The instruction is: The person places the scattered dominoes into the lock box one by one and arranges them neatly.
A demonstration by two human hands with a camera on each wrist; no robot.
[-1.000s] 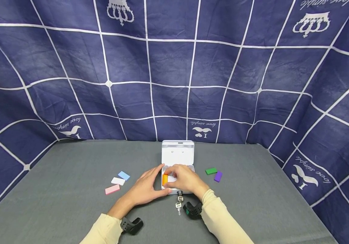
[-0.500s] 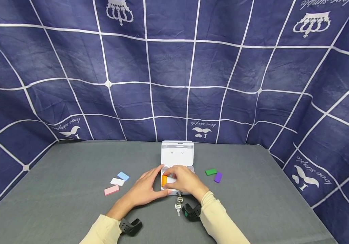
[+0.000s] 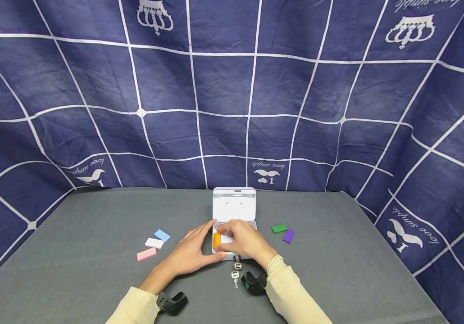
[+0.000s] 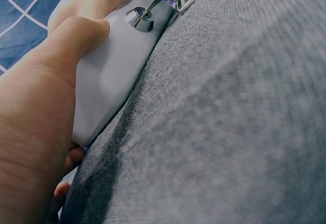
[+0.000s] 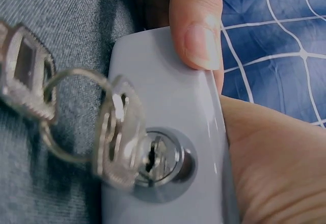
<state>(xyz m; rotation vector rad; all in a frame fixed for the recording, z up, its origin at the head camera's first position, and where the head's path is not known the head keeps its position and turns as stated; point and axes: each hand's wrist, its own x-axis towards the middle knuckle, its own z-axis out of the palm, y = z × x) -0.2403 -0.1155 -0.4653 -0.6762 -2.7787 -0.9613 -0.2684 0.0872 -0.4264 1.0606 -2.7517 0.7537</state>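
In the head view a small white lockbox [image 3: 234,206] stands mid-table with its lid raised. My left hand [image 3: 187,254] grips the box's left side, its thumb on the front wall and other fingers along the side; the left wrist view shows that thumb beside the round metal lock [image 4: 140,19]. My right hand [image 3: 246,239] reaches inside and pinches an orange block [image 3: 216,240] at the left end, thumb at the near end and fingers at the far end. Keys on a ring [image 3: 235,274] hang from the lock, blurred close up in the right wrist view.
On the grey table [image 3: 106,225], a blue block [image 3: 161,235], a white block [image 3: 154,243] and a pink block [image 3: 146,254] lie to the left. A green block [image 3: 279,228] and a purple block [image 3: 288,236] lie right. A blue checked curtain [image 3: 224,90] rises behind.
The head view has shifted slightly, moving everything a little to the left. Both hands, the orange block and the box keep their places relative to one another.
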